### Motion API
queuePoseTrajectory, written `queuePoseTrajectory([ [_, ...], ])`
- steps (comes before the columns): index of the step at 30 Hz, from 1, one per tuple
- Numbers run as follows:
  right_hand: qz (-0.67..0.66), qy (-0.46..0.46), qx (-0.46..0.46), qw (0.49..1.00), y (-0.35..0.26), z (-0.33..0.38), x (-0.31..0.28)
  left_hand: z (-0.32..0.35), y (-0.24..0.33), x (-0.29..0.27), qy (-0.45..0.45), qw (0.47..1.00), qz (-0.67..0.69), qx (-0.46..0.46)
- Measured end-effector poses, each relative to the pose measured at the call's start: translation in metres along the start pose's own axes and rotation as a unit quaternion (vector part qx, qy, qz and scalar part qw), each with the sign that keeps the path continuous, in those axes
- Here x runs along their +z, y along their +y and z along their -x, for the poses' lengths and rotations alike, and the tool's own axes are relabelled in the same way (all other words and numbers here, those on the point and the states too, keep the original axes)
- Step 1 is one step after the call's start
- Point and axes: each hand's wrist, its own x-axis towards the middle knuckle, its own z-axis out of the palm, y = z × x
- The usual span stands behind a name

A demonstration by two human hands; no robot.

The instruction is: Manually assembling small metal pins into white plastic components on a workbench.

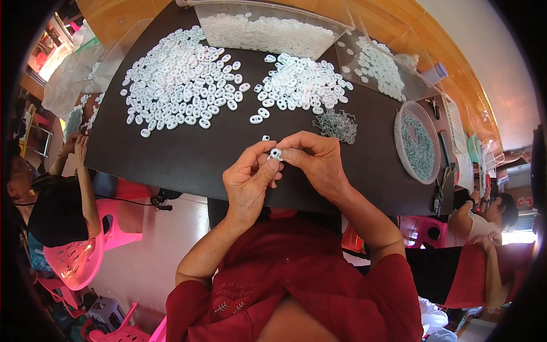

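Note:
Over the near part of the dark table, both my hands meet at a small white oval plastic piece (276, 154) with a dark round hole. My left hand (250, 176) pinches it between thumb and fingers. From the other side, my right hand (316, 159) is closed with thumb and forefinger at the same piece; whether a tiny part sits between those fingertips is hidden. Just beyond the fingers lies one loose white piece (266, 138). A heap of small grey metal pins (336, 126) lies past my right hand, near a smaller pile of white two-holed pieces (302, 82).
A large pile of white pieces (176, 80) covers the table's far left. Behind stand a clear bin (273, 31) of white parts and another clear bin (376, 65). At right is a round tub (419, 142) of metal pins. Other people sit at left (62, 199) and right.

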Motion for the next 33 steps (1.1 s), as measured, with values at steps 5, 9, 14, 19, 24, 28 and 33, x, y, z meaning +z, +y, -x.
queuePoseTrajectory([
  [5,-0.002,0.014,-0.008,1.0,0.0,0.001,0.003,0.001,0.001,-0.002,-0.016,1.0,-0.004,-0.003],
  [9,0.081,0.031,-0.036,0.996,0.001,0.005,0.004,0.0,-0.001,-0.001,-0.015,1.0,0.017,0.002],
  [14,0.2,0.019,-0.138,0.97,0.004,0.008,0.006,-0.002,0.0,0.001,0.007,0.999,0.037,0.021],
  [19,0.256,0.073,-0.229,0.936,0.012,0.009,0.013,-0.002,0.0,0.005,0.04,0.997,0.064,0.004],
  [24,0.287,0.106,-0.266,0.914,0.01,0.01,0.019,0.0,0.001,0.006,0.044,0.996,0.07,0.016],
  [28,0.292,0.113,-0.271,0.91,0.009,0.011,0.022,0.0,0.002,0.006,0.042,0.996,0.076,0.033],
  [33,0.273,0.118,-0.292,0.909,0.012,0.012,0.021,0.003,0.009,0.01,0.055,0.994,0.088,0.02],
])
